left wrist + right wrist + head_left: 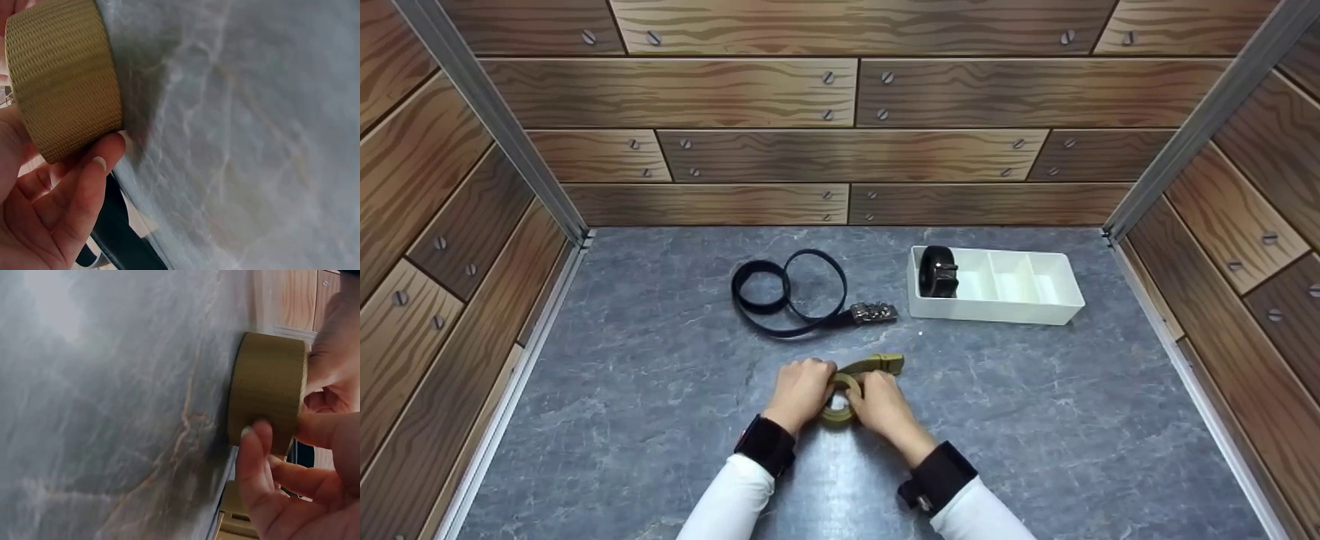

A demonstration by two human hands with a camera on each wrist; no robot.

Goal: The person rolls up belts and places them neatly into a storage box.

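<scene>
Between both hands a khaki woven belt (835, 420) stands on its edge on the table, wound into a ring-like coil. Its end piece (892, 364) sticks out toward the upper right. My left hand (802, 394) grips the coil's left side; in the left wrist view the fingertips curl in under the ribbed webbing (64, 79). On the right side my right hand (885, 405) pinches the coil. The right wrist view shows a fingertip against the outer face of the webbing (267, 388) and the thumb at its upper edge.
Beyond the hands lies a loosely looped black belt (832, 321) with an ornate metal buckle (874, 313). A white divided tray (990, 309) stands at the back right, a rolled dark belt (934, 274) in its left compartment. Wood-patterned walls (757, 157) enclose the grey marbled table (645, 420).
</scene>
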